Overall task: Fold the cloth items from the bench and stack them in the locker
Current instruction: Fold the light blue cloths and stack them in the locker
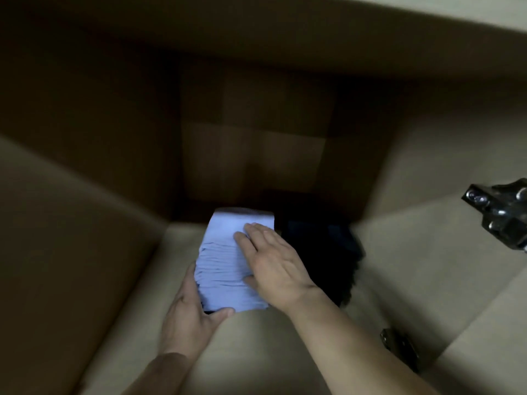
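Locker [71,238] interior, dim, with beige walls filling the left of the frame and a shadowed back panel at upper centre. At lower centre-left, the person's left hand [188,312] grips the near left corner of a folded pale blue cloth [225,260]. The thumb hooks round the near edge, and the fingers run along the left side, mostly hidden under the fabric. The cloth sits on the locker floor at the centre of the frame, a thick folded block with many layers showing along its side.

Just right of centre, the right hand [273,263] lies flat on top of the cloth, fingers straight and together, pressing down. Touching the cloth on its right is a dark pile [322,252] of fabric, too shadowed to make out its folds. At the right edge sits a black hinge [502,215], with a smaller hinge [399,349] at lower right.

The step appears to be setting the folded piece in place. To do it well, the flat palm should hold the layers down while the left hand slides out sideways, so the bottom fold is not dragged open. The cloth should also be squared against the dark pile.
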The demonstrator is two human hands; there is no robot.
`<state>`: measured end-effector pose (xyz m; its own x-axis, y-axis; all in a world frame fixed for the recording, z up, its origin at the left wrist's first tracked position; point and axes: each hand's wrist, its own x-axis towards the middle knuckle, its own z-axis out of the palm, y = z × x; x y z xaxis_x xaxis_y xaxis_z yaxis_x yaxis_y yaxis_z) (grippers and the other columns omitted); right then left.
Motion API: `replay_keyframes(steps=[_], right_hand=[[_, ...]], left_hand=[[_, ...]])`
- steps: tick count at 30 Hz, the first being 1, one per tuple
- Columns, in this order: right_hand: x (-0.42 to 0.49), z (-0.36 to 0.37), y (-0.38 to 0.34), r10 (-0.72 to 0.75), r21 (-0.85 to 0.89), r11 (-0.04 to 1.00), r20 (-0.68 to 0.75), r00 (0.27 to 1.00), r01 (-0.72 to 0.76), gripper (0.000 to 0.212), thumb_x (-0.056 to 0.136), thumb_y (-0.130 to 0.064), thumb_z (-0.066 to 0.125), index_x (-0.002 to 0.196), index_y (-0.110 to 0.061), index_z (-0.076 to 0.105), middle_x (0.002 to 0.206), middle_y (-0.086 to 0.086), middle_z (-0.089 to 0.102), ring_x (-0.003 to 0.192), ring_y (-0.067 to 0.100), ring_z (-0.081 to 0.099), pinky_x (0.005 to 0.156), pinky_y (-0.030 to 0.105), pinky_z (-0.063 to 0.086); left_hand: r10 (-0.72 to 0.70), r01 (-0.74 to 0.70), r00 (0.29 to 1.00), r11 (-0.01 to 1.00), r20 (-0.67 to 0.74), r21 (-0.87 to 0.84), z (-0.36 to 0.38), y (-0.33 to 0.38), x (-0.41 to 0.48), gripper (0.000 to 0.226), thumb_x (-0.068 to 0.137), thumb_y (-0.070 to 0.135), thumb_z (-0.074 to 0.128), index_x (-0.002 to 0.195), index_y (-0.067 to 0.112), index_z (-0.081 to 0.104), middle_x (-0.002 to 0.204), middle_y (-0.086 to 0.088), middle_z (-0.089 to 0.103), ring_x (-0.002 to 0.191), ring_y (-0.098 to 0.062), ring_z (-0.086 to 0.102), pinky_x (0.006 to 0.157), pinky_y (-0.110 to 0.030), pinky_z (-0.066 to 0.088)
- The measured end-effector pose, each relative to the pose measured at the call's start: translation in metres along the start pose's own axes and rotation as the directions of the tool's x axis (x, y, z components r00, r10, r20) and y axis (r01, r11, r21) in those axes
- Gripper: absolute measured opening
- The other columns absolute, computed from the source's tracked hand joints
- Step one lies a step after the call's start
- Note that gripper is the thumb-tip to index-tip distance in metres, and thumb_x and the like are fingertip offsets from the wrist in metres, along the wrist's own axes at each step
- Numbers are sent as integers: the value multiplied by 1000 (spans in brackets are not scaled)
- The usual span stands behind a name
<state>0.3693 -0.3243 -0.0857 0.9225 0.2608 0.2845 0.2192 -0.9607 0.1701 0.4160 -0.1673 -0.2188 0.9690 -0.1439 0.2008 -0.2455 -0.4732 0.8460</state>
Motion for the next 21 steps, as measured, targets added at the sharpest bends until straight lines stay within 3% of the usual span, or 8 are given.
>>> replay_keyframes(steps=[4,8,12,14,16,18,21], right_hand=[[6,-1,8,25,-68,997,4,1000,-24,69,88,-23,58,147,-4,27,151,20,30,141,33,25,118,34,9],[1,3,19,86,-119,989,-3,996,-85,74,64,-36,78,128,-7,55,128,17,58,120,32,55,108,36,36],[-6,6,26,132,-92,987,-25,991,-134,82,44,-44,88,115,-10,66,113,11,68,104,26,66,95,34,49],[-9,5,24,145,-72,987,-17,989,-146,84,48,-44,87,121,-10,64,121,12,65,112,26,63,101,34,44],[-11,3,21,132,-49,990,-8,991,-132,81,69,-40,79,138,-10,48,142,12,49,132,27,46,112,30,20],[-13,4,22,106,-32,994,-33,994,-107,78,83,-37,68,148,-11,32,154,11,32,143,26,28,111,26,0],[-14,4,22,112,-28,993,-41,993,-114,78,85,-37,66,149,-12,30,155,10,30,144,25,25,110,26,-3]], left_hand=[[43,-44,998,999,40,29,4,-1,13,116,59,36,91,151,31,21,131,11,55,118,-16,56,87,-29,47],[124,-131,987,990,106,54,4,3,19,113,62,35,88,150,38,18,129,25,48,115,-8,54,84,-24,44],[137,-153,977,984,161,90,5,4,21,112,68,37,84,150,41,9,128,26,48,116,-7,56,83,-22,44],[136,-155,975,983,175,96,5,5,21,111,69,37,83,151,40,8,132,21,52,117,-7,57,84,-22,44],[140,-162,973,980,182,114,5,5,21,108,71,37,82,152,35,10,136,15,54,118,-8,57,84,-20,43],[157,-183,970,974,184,135,4,5,20,105,72,37,81,153,31,13,137,13,53,118,-9,56,81,-17,39],[163,-191,969,971,186,143,3,5,20,105,72,37,82,152,31,14,138,15,50,119,-6,54,81,-16,38]])
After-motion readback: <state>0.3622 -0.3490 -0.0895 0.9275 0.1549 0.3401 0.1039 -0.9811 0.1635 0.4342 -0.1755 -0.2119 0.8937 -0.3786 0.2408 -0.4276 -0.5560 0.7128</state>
